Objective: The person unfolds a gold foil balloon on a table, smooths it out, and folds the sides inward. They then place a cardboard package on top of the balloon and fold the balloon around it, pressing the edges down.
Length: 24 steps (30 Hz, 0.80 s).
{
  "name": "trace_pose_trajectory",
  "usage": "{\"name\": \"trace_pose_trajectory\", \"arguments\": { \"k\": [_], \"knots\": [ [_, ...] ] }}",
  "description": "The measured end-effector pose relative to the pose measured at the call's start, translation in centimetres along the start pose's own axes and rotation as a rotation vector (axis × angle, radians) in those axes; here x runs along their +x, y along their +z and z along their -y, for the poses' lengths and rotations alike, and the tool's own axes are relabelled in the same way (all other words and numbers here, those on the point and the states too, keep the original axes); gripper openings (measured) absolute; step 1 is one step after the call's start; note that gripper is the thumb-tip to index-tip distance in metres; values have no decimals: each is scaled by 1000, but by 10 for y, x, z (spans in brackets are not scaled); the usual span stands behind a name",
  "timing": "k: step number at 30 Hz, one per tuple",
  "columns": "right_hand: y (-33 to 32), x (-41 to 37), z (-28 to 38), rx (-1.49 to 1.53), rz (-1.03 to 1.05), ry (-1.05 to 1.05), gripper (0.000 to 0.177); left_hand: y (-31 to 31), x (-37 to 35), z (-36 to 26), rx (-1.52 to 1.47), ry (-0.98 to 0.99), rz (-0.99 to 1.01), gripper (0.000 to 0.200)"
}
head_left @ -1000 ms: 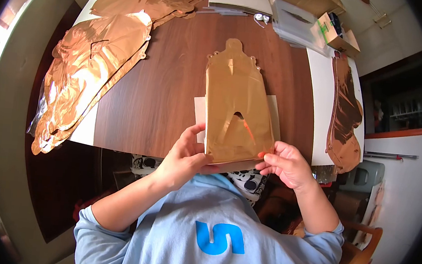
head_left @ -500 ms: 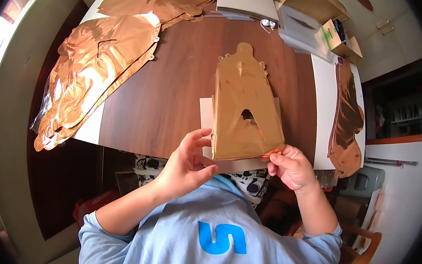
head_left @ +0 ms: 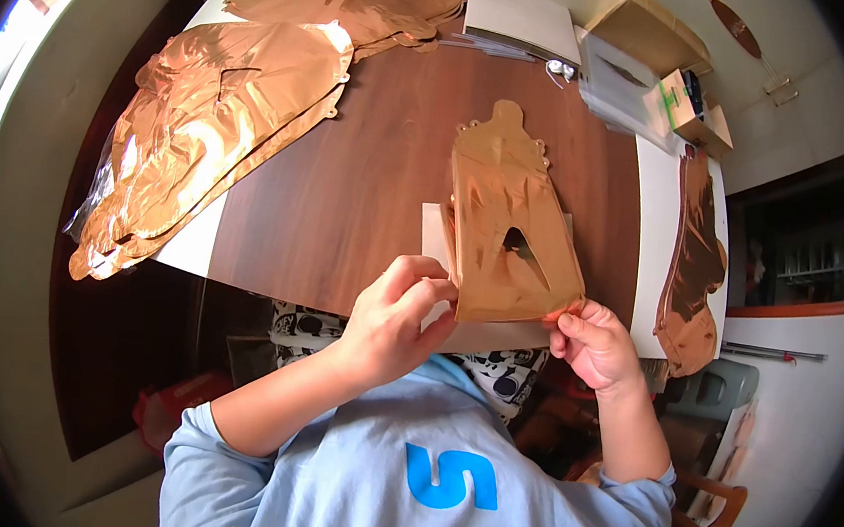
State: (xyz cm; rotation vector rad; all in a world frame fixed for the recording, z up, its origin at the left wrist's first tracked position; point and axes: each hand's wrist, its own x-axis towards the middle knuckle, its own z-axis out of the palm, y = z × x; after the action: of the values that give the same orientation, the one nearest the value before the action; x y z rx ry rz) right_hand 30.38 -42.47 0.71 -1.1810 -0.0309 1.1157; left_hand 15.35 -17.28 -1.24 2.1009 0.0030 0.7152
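Note:
In front of me lies a folded copper-coloured foil balloon, flat and narrow, with small tabs near its rounded far end and a dark triangular opening nearer me. My right hand pinches its near right corner between thumb and fingers. My left hand is at the near left corner, its fingers bent and closed against the foil's edge; the fingertips are partly hidden. Under the foil, a pale card sticks out on the left side.
Large flat foil balloons are piled at the table's left, with more foil behind them. Another folded foil piece lies along the right edge. At the back are a white box, white earphones, clear plastic sleeves and a small carton.
My left hand has moved in from beside the foil and its fingers have closed at the near left corner. The right hand keeps its pinch. The view has shifted slightly.

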Motion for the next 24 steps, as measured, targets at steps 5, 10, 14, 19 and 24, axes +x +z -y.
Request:
{"name": "trace_pose_trajectory", "arguments": {
  "k": [5,10,14,19,24],
  "knots": [
    [-1,1,-1,-9,-4,-22,11,1,4,2,7,76,8,35],
    [-4,0,-3,-4,-42,-21,11,1,0,4,-60,-9,34,39],
    [-9,0,-6,27,-33,1,12,5,-14,-1,-458,-422,23,46],
    [-9,-1,-8,15,-57,13,12,0,-14,-8,-911,-821,64,45],
    [-7,0,-8,-45,-44,11,11,2,-6,-7,-981,-915,85,41]
  ]
}}
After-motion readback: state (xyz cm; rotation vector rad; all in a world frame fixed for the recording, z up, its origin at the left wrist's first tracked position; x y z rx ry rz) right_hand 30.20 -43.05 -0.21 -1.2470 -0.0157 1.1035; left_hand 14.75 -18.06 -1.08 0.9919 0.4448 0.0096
